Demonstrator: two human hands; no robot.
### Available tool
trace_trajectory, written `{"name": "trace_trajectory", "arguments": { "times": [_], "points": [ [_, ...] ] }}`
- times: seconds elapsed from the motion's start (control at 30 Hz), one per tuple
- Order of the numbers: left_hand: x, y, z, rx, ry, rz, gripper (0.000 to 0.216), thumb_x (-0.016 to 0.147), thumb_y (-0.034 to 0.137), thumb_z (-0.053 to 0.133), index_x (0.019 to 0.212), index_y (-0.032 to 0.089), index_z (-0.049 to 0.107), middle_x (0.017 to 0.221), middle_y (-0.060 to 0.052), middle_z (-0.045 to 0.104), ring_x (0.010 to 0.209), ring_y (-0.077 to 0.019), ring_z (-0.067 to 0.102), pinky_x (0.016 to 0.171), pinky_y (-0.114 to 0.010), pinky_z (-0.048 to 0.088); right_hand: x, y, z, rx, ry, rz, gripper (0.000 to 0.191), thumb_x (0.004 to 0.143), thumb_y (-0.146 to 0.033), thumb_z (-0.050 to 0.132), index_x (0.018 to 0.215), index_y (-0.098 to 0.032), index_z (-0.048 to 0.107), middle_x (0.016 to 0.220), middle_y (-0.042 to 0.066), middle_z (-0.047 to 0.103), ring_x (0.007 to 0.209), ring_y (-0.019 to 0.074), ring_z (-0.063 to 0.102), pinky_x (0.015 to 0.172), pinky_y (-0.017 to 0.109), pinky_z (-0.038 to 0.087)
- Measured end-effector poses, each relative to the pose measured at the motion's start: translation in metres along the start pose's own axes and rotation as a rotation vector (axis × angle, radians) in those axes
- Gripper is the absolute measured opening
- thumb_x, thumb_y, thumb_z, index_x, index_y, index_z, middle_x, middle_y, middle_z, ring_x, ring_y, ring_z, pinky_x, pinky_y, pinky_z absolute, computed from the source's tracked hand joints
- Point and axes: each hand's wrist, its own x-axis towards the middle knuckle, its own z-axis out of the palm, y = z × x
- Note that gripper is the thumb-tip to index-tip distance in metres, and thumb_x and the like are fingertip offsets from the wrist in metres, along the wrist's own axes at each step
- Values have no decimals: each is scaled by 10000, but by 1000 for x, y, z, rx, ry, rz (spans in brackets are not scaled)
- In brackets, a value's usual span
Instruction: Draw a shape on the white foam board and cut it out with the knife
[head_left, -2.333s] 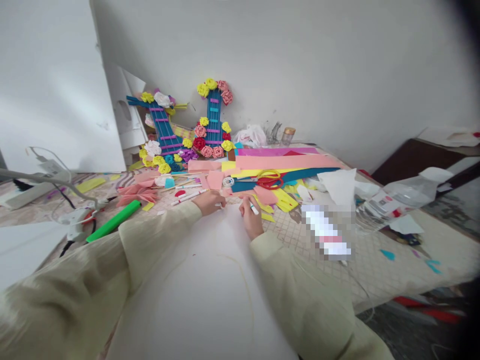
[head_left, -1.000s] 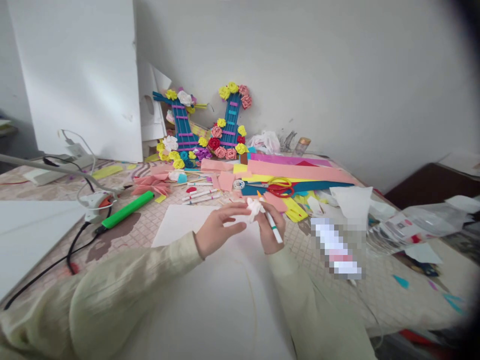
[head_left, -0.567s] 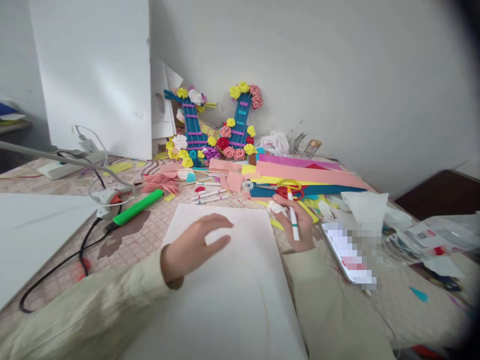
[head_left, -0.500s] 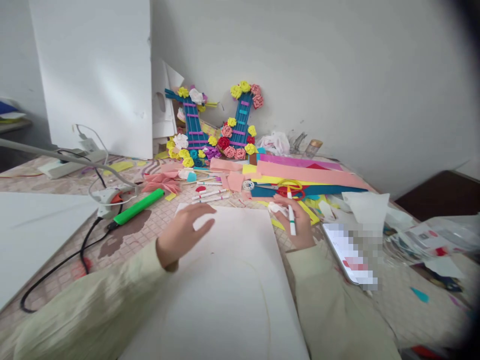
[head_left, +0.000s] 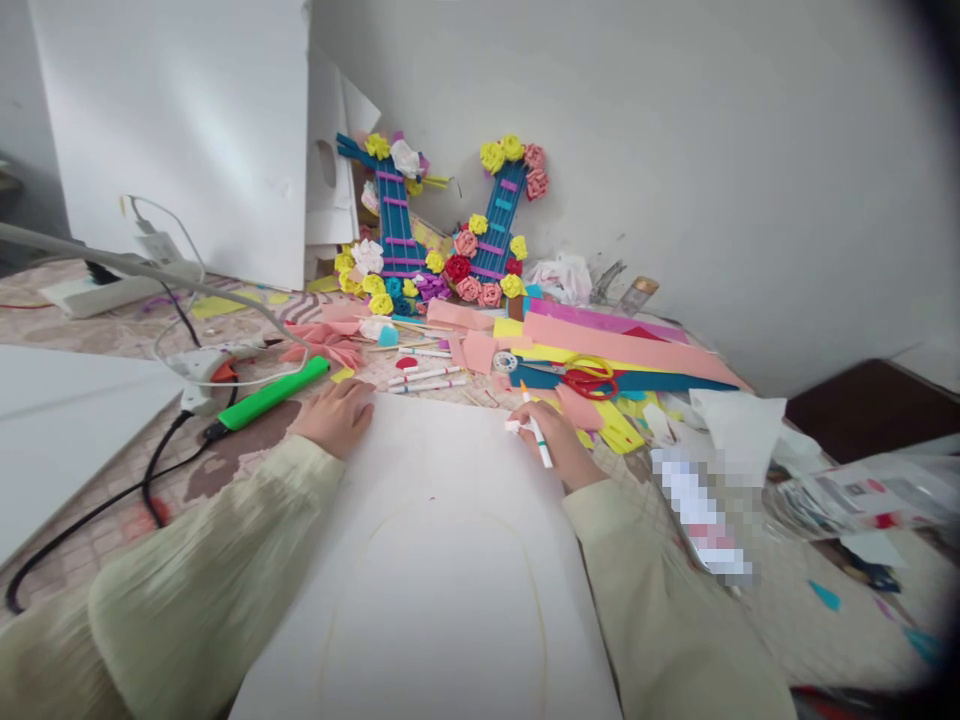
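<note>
A large white board (head_left: 457,470) lies in front of me, with a faint yellowish arch-shaped line drawn on it. At its far left corner, my left hand (head_left: 335,417) is closed over the edge, fingers curled. My right hand (head_left: 561,440) is at the far right edge, closed on a white marker (head_left: 538,436) with a green band and an orange tip pointing away from me. A crumpled white tissue (head_left: 513,426) is pinched in the same hand. Several white markers (head_left: 426,381) lie just beyond the board.
Two flower-trimmed blue paper guitars (head_left: 495,235) lean at the back. Scissors (head_left: 589,375) and coloured paper strips (head_left: 622,345) lie behind my right hand. A phone (head_left: 701,515) is at right. To the left are a green stick (head_left: 274,395), a power strip (head_left: 112,290) and cables.
My left hand has come down and left onto the board's edge. My right hand, with marker and tissue, has moved left onto the board's right edge. The view has shifted slightly.
</note>
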Motion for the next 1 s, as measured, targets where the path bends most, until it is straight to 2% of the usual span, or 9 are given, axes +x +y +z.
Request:
{"name": "trace_trajectory", "arguments": {
  "times": [0.27,0.47,0.7,0.87,1.0],
  "points": [
    [-3,13,0,104,-71,-40,381,870,226,309,1180,134,511,1282,-127,489,1184,-296,437,936,-450,397,23,-11,-2,-111,-69,-66,203,683,-70,474,842,-178,538,799,39,584,784,183,538,712,262,391],
    [-3,18,-1,141,-80,-78,370,882,233,316,1198,153,490,1294,-120,483,1193,-289,430,882,-460,432,24,-21,-6,-161,-85,-86,238,661,-58,472,857,-184,528,762,23,588,732,168,536,670,239,390],
    [-3,14,2,151,-71,-59,354,883,244,329,1186,165,493,1295,-107,485,1189,-273,436,893,-454,426,30,-19,-2,-220,-30,-43,325,637,-20,433,920,-153,523,801,58,600,746,179,528,657,247,381],
    [-2,12,5,150,-43,-48,345,879,246,326,1166,171,501,1267,-120,501,1168,-289,457,854,-464,452,27,-16,-7,-227,-75,-76,313,654,-39,467,934,-162,537,764,36,596,715,168,520,647,239,373],
    [1,5,13,135,-17,12,343,863,210,330,1148,142,508,1233,-138,507,1174,-268,454,903,-412,437,29,-15,-6,-236,-103,-88,307,673,-42,473,948,-165,533,768,33,594,712,164,527,640,232,365]
  ]
}}
